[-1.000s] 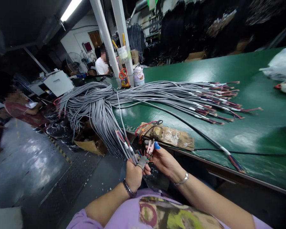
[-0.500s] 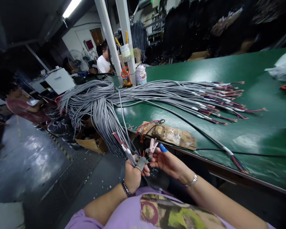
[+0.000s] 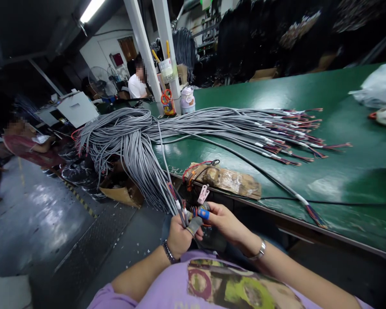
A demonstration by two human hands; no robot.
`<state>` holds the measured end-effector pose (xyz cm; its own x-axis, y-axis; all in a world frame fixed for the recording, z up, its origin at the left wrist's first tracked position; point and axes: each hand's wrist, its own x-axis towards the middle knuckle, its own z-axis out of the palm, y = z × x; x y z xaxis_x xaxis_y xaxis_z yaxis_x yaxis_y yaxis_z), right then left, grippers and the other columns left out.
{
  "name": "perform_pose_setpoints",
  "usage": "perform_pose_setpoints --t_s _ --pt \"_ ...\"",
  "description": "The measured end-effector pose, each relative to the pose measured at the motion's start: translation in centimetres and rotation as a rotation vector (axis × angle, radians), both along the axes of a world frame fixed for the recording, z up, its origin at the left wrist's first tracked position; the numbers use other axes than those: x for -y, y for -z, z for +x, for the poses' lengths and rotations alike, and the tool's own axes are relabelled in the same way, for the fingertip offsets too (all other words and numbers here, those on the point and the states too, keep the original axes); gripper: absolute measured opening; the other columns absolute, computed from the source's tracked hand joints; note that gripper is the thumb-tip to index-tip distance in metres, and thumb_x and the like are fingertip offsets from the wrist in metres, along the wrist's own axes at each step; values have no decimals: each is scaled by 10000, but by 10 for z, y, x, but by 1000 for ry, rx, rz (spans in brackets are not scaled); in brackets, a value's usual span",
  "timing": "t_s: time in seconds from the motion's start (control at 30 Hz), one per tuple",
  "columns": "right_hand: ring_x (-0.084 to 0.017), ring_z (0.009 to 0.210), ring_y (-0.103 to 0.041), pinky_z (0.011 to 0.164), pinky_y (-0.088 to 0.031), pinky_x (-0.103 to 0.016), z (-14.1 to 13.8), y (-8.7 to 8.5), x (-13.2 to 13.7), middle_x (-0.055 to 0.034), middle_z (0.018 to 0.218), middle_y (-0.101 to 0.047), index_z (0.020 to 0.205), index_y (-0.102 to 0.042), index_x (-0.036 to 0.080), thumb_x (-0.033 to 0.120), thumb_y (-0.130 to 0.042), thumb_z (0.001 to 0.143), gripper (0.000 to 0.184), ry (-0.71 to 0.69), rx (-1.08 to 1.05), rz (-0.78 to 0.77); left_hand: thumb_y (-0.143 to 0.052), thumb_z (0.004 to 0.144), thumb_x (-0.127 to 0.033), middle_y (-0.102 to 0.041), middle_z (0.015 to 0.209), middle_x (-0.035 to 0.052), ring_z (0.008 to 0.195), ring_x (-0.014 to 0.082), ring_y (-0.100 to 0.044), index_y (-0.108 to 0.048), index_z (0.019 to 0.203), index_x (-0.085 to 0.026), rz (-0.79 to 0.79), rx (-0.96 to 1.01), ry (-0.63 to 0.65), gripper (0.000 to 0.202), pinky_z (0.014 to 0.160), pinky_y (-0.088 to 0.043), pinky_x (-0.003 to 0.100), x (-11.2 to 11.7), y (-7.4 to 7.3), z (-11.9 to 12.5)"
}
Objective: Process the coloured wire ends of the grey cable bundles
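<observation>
My left hand [image 3: 179, 236] is closed round grey cables [image 3: 182, 216] near their stripped ends, with grey covering on its thumb. Short coloured wires [image 3: 194, 211] fan out of a cable end just past that thumb. My right hand [image 3: 227, 222] pinches at these wires, a blue wrap round its thumb and a grey cover on a fingertip. A pale pink clothespin [image 3: 203, 194] stands just above my right fingers, by the table edge; what it grips is hidden. White-sleeved cable ends [image 3: 178, 205] stick up beside my left hand.
A large bundle of grey cables [image 3: 131, 124] lies over the green table [image 3: 341, 184] and hangs off its edge. A taped wooden board [image 3: 234, 182] with wires sits at the edge. A purple-lidded jar [image 3: 188, 101] stands by white posts. Two people sit farther back.
My right hand has turned and come in against the wires, its blue-wrapped thumb now lowered onto them. The fanned wires look gathered closer together. The view has shifted slightly.
</observation>
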<state>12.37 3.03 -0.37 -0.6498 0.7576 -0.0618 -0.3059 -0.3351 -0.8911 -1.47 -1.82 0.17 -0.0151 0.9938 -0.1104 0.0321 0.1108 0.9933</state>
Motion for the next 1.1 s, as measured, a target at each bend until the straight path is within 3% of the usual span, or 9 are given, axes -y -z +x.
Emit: perform_pose_setpoints --t_s 0.3,0.4,0.53,0.63,0.73,0.8,0.97,1.1 --pt "-127 551 -467 559 -378 -282 5 11 -1 13 566 -553 633 -584 178 442 -758 646 317 180 6 48 -643 720 -542 -585 450 2 343 77 -484 -544 569 -154 27 172 -221 428 367 -328 179 -7 9 6" --pt "-101 516 -413 539 -369 -261 8 18 -7 24 529 -491 604 -577 168 500 -705 694 367 198 -61 -57 -652 725 -511 -583 455 -5 343 75 -490 -535 569 -153 32 207 -242 408 364 -323 178 -9 6 8" --pt "-107 530 -427 538 -394 -260 4 20 -22 -5 635 -545 752 -630 174 597 -616 733 423 193 -110 -245 -660 731 -478 -580 455 -11 337 76 -496 -533 579 -150 33 233 -226 383 355 -316 174 -12 4 11" --pt "-109 526 -416 534 -366 -256 -1 15 -29 10 589 -516 719 -623 176 586 -589 764 414 204 -41 -90 -662 738 -452 -587 461 -11 336 74 -496 -544 595 -148 32 231 -212 357 355 -312 173 -14 3 13" --pt "-107 509 -391 517 -319 -257 -4 14 -30 14 534 -509 622 -611 172 593 -596 754 441 410 88 104 -663 740 -447 -586 456 -8 333 72 -494 -546 590 -147 25 219 -200 356 353 -298 172 -16 2 13" --pt "-113 519 -406 525 -327 -262 -4 15 -30 4 543 -533 617 -624 173 613 -586 745 460 478 103 124 -665 736 -452 -584 452 -6 331 72 -493 -545 580 -145 21 207 -191 364 351 -294 170 -16 3 13" --pt "-154 634 -541 608 -428 -285 -8 15 -34 -23 678 -625 816 -688 182 623 -649 683 462 314 -160 -201 -674 719 -472 -585 450 -9 332 72 -492 -546 570 -146 11 200 -181 381 352 -318 168 -18 6 13" --pt "-139 647 -556 641 -441 -270 -13 11 -34 -32 704 -649 774 -694 156 567 -717 651 429 358 -235 -303 -673 718 -478 -583 444 -10 329 70 -491 -543 561 -143 7 185 -173 392 347 -315 165 -19 8 14"
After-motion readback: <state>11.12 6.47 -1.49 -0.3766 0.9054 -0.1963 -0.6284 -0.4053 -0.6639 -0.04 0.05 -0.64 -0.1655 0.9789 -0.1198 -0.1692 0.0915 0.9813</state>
